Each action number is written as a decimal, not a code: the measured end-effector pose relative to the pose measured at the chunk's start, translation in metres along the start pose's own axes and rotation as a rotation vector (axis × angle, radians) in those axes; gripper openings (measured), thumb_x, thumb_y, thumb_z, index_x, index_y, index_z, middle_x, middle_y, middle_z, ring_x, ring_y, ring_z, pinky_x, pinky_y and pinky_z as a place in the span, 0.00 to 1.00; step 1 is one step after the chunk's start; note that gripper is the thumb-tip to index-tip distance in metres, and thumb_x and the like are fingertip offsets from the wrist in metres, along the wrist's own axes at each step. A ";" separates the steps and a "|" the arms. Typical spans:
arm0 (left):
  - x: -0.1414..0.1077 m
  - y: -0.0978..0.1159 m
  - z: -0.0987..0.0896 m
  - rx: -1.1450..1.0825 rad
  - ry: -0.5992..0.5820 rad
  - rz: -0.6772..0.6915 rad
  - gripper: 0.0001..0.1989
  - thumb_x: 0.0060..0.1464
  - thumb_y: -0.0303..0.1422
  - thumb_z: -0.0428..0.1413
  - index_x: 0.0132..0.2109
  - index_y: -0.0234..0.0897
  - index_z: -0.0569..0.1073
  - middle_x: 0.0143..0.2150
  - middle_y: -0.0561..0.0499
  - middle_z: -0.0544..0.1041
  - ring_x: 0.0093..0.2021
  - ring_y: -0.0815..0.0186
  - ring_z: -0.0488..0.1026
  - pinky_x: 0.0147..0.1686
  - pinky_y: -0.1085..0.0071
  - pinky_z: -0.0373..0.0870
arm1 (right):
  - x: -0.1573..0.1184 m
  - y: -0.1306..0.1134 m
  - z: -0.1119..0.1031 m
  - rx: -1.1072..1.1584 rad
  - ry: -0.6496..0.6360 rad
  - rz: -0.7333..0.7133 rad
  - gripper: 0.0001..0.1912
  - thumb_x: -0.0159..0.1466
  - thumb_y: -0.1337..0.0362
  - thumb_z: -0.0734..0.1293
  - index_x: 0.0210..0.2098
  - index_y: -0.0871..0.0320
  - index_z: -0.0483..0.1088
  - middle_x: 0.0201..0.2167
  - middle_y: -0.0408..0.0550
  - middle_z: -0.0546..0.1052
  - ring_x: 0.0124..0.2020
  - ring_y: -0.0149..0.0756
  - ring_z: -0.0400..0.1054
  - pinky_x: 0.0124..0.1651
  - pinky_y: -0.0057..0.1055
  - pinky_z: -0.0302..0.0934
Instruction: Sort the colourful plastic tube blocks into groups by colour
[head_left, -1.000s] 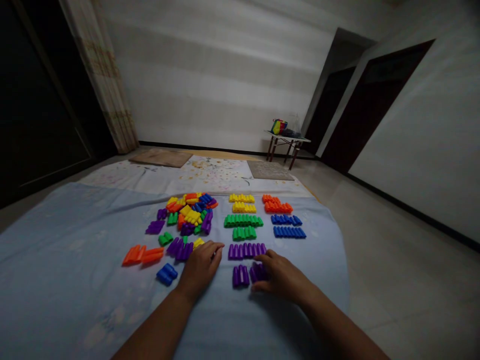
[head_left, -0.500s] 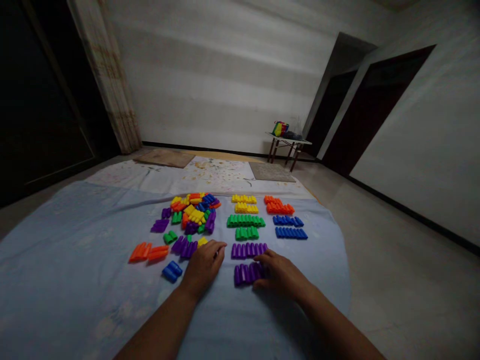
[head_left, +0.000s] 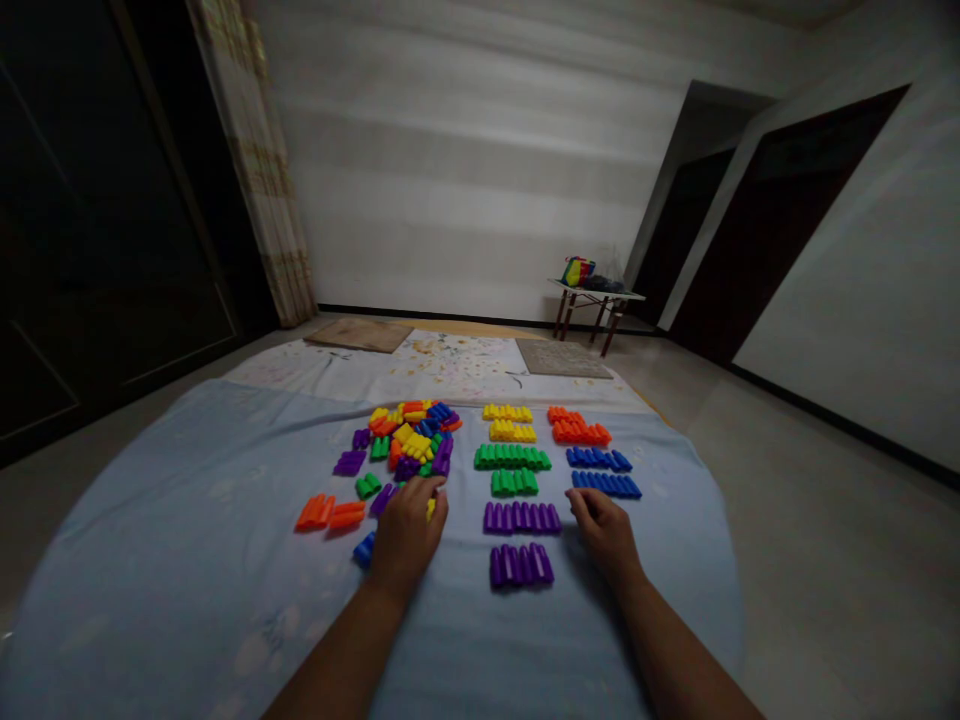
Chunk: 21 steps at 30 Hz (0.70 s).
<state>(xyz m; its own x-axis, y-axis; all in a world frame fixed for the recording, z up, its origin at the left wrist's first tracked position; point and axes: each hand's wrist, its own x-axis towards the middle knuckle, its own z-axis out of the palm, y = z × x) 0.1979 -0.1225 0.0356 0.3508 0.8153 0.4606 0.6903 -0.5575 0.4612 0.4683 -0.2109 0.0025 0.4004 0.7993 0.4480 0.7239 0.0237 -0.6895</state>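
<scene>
Two purple rows, the upper [head_left: 522, 518] and the lower [head_left: 521, 566], lie side by side on the cloth between my hands. My right hand [head_left: 604, 530] is just right of them, touching neither, fingers curled together with nothing visible in them. Over the lower part of the mixed pile [head_left: 412, 440] is my left hand [head_left: 411, 525], partly covering purple and yellow pieces; its fingers are bent and what they hold, if anything, is hidden. Above the purple rows are green rows [head_left: 513, 457] and yellow rows [head_left: 513, 432]; blue rows [head_left: 606, 485] and orange rows [head_left: 582, 433] lie to the right.
Orange pieces [head_left: 315, 512] and a partly covered blue piece [head_left: 364, 550] lie left of my left hand. Two flat boards, one brown [head_left: 360, 335] and one grey [head_left: 562, 358], rest at the table's far side. A small table [head_left: 600, 290] with a colourful bag stands behind.
My right hand has let go of the lower purple row and moved right, its fingers now closed together. My left hand has moved over the purple and yellow pieces. The camera view has shifted.
</scene>
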 end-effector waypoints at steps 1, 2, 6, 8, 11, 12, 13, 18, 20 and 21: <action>0.002 -0.003 -0.004 0.051 0.012 -0.049 0.15 0.56 0.36 0.44 0.43 0.35 0.70 0.40 0.45 0.74 0.42 0.62 0.70 0.43 0.66 0.65 | 0.000 0.001 0.000 0.004 -0.001 -0.002 0.20 0.62 0.51 0.57 0.30 0.60 0.72 0.25 0.49 0.75 0.28 0.36 0.69 0.32 0.29 0.60; 0.003 -0.006 -0.008 0.102 0.012 -0.095 0.15 0.56 0.38 0.44 0.42 0.35 0.70 0.40 0.45 0.73 0.41 0.62 0.70 0.42 0.66 0.65 | 0.000 0.002 0.001 0.008 -0.003 -0.001 0.20 0.62 0.51 0.57 0.30 0.60 0.72 0.25 0.49 0.75 0.28 0.36 0.69 0.32 0.29 0.60; 0.003 -0.017 -0.017 0.235 -0.129 -0.214 0.14 0.50 0.42 0.49 0.38 0.37 0.69 0.37 0.47 0.72 0.39 0.60 0.70 0.38 0.66 0.64 | 0.001 0.004 0.000 0.023 -0.017 0.016 0.20 0.62 0.51 0.57 0.30 0.59 0.72 0.26 0.48 0.75 0.28 0.36 0.69 0.32 0.29 0.60; 0.003 -0.021 -0.019 0.218 -0.207 -0.248 0.13 0.49 0.41 0.51 0.38 0.38 0.69 0.36 0.48 0.73 0.38 0.61 0.70 0.37 0.68 0.63 | 0.001 0.005 0.000 0.033 -0.025 0.023 0.20 0.62 0.51 0.57 0.30 0.59 0.72 0.26 0.48 0.75 0.28 0.36 0.69 0.32 0.29 0.60; 0.004 -0.027 -0.022 0.108 -0.255 -0.302 0.11 0.47 0.36 0.52 0.39 0.39 0.69 0.36 0.49 0.73 0.38 0.63 0.70 0.36 0.70 0.63 | 0.002 0.007 -0.001 0.056 -0.033 0.036 0.20 0.62 0.51 0.57 0.30 0.60 0.72 0.26 0.48 0.75 0.28 0.36 0.69 0.33 0.29 0.60; 0.005 -0.029 -0.023 0.066 -0.252 -0.323 0.11 0.47 0.36 0.52 0.39 0.39 0.69 0.36 0.49 0.73 0.37 0.63 0.71 0.36 0.71 0.63 | 0.002 0.007 -0.001 0.064 -0.036 0.039 0.20 0.62 0.51 0.57 0.30 0.60 0.71 0.26 0.49 0.75 0.28 0.36 0.69 0.33 0.29 0.60; 0.006 -0.031 -0.023 0.014 -0.239 -0.349 0.12 0.46 0.36 0.52 0.40 0.39 0.70 0.36 0.49 0.74 0.36 0.64 0.71 0.36 0.71 0.64 | 0.002 0.008 -0.001 0.072 -0.041 0.040 0.20 0.62 0.51 0.57 0.30 0.60 0.71 0.26 0.49 0.75 0.28 0.36 0.69 0.33 0.29 0.60; 0.010 -0.041 -0.024 -0.359 -0.212 -0.487 0.23 0.45 0.44 0.52 0.46 0.33 0.68 0.33 0.48 0.75 0.32 0.63 0.73 0.32 0.69 0.66 | 0.004 0.009 -0.001 0.092 -0.062 0.038 0.20 0.62 0.51 0.57 0.31 0.59 0.71 0.26 0.48 0.75 0.28 0.37 0.69 0.33 0.29 0.60; 0.010 -0.043 -0.025 -0.372 -0.245 -0.508 0.24 0.45 0.45 0.52 0.45 0.32 0.68 0.31 0.48 0.76 0.32 0.62 0.73 0.30 0.70 0.66 | 0.004 0.010 -0.001 0.094 -0.072 0.042 0.19 0.62 0.51 0.57 0.31 0.59 0.71 0.25 0.48 0.75 0.28 0.37 0.69 0.33 0.29 0.60; 0.010 -0.043 -0.025 -0.327 -0.258 -0.504 0.24 0.45 0.45 0.51 0.45 0.32 0.69 0.31 0.48 0.76 0.33 0.62 0.73 0.31 0.69 0.66 | 0.004 0.010 -0.001 0.094 -0.077 0.041 0.19 0.62 0.51 0.58 0.31 0.59 0.71 0.25 0.48 0.75 0.28 0.37 0.69 0.33 0.29 0.60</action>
<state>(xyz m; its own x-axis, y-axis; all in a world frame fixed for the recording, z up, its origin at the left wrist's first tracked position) 0.1561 -0.0942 0.0395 0.2037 0.9777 -0.0505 0.5958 -0.0828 0.7989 0.4776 -0.2085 -0.0019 0.3818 0.8445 0.3756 0.6505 0.0431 -0.7583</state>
